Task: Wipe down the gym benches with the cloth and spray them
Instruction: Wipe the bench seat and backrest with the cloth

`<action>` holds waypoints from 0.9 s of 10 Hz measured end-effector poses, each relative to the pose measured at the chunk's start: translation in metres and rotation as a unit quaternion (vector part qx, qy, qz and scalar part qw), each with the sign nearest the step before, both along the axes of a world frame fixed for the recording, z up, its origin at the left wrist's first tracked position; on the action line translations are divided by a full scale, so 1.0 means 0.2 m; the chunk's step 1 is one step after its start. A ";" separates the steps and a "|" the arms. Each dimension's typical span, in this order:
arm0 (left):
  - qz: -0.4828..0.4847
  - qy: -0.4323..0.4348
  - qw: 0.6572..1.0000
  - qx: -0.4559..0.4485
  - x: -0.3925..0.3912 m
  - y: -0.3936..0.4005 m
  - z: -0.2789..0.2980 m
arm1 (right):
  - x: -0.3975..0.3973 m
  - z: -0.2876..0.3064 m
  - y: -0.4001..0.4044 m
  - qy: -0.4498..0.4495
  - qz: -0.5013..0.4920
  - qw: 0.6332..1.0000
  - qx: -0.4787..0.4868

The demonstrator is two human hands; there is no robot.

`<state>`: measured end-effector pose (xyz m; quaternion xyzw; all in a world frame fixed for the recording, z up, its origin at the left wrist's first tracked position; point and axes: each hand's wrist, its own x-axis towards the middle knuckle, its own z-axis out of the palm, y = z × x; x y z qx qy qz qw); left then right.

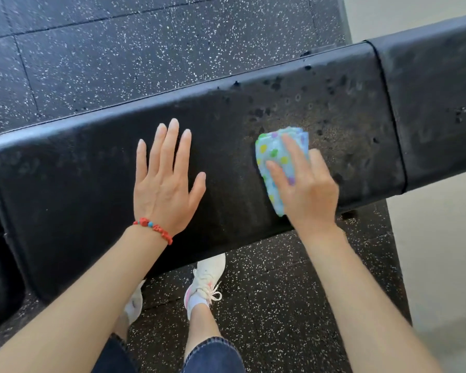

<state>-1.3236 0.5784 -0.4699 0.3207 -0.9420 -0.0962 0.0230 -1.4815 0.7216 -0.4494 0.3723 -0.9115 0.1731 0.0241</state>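
A black padded gym bench (78,184) runs across the view from lower left to upper right, its surface wet with droplets toward the right. A folded light-blue cloth (272,154) with coloured dots lies on the pad. My right hand (304,184) presses flat on the cloth, fingers straight, covering its lower right part. My left hand (164,181) rests flat on the pad left of the cloth, fingers spread, a red bead bracelet at the wrist. No spray bottle is in view.
A second black pad section (436,90) adjoins the bench at upper right, past a seam. Black speckled rubber flooring (119,49) surrounds the bench. My white shoes (205,281) stand under the near edge. A pale floor strip (441,251) lies at right.
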 end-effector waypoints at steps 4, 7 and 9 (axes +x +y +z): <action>0.003 0.001 1.000 -0.011 0.00 0.01 0.00 | 0.05 0.00 -0.30 -0.049 0.016 0.998 -0.033; 0.034 0.027 0.999 -0.021 -0.10 -0.06 0.01 | -0.30 0.01 -0.33 -0.101 -0.217 0.970 -0.032; 0.043 0.023 0.999 -0.025 -0.13 -0.10 -0.03 | 0.06 -0.02 -0.61 -0.055 -0.013 0.998 -0.041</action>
